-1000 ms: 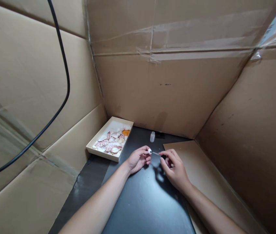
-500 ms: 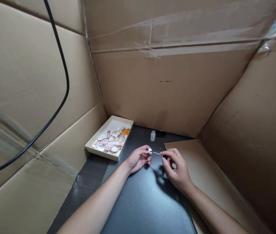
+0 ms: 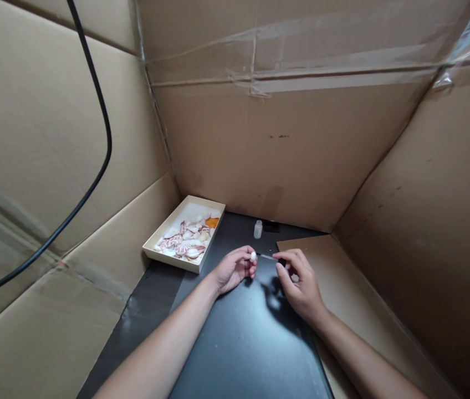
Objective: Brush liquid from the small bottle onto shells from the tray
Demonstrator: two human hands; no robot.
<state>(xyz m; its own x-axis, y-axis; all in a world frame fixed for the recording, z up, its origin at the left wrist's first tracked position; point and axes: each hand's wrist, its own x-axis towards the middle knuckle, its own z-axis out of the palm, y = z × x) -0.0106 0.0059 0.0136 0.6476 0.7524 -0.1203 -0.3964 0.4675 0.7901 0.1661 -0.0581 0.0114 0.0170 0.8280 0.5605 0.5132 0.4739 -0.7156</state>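
Observation:
Between the thumb and fingertips of my left hand (image 3: 237, 269) is a small white shell (image 3: 253, 256). My right hand (image 3: 301, 280) grips the black cap of a brush applicator (image 3: 267, 256), whose thin pale stem and dark tip point left toward the shell. A narrow gap seems to lie between tip and shell. Beyond both hands a small translucent bottle (image 3: 258, 229) stands upright without a cap. To the left, a shallow cream box (image 3: 172, 262) holds several striped and white seashells (image 3: 187, 244) and an orange piece (image 3: 211, 222).
Cardboard walls (image 3: 235, 155) enclose the dark table (image 3: 243, 343) at the back and both sides. A flat cardboard sheet (image 3: 343, 282) lies along the right. At the upper left a black cable (image 3: 108, 133) hangs in front of the wall.
The brush tip, which was at the white shell, is now slightly off to its right. The shell has turned a little in my left fingers. The whole view has shifted slightly.

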